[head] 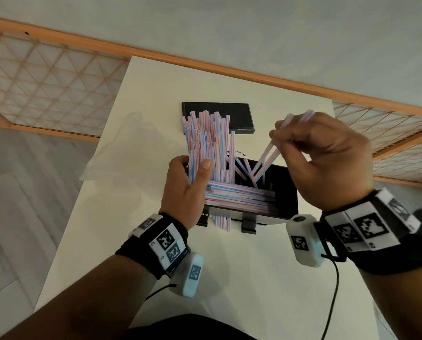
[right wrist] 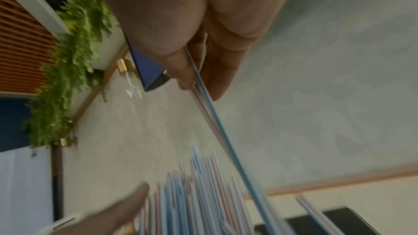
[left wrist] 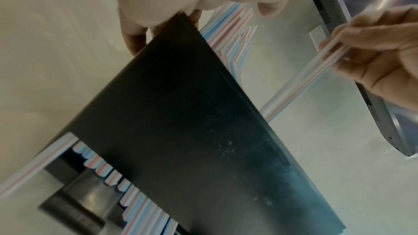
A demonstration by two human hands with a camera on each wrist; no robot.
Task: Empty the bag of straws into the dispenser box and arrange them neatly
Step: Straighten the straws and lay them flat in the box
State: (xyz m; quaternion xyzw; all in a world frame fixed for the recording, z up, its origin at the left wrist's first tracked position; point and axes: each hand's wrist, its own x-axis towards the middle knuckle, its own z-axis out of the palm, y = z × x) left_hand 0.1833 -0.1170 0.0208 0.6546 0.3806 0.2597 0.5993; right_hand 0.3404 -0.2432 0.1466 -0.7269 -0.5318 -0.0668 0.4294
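A black dispenser box (head: 284, 192) stands open on the white table (head: 229, 266). Striped pink, blue and white straws (head: 241, 196) lie flat inside it, and several poke out of its front slot (head: 221, 223). My left hand (head: 192, 177) grips an upright bundle of straws (head: 205, 143) at the box's left end. My right hand (head: 310, 158), above the box's right side, pinches a few straws (head: 266, 160) slanting down into the box. The left wrist view shows the box's dark side wall (left wrist: 192, 122); the right wrist view shows the pinched straws (right wrist: 217, 113).
The box's black lid (head: 219, 116) lies flat behind the box. A clear empty plastic bag (head: 121, 146) lies crumpled on the table's left part. The table's left edge drops to a wood floor (head: 21, 192). Cables (head: 330, 303) hang from both wrist cameras.
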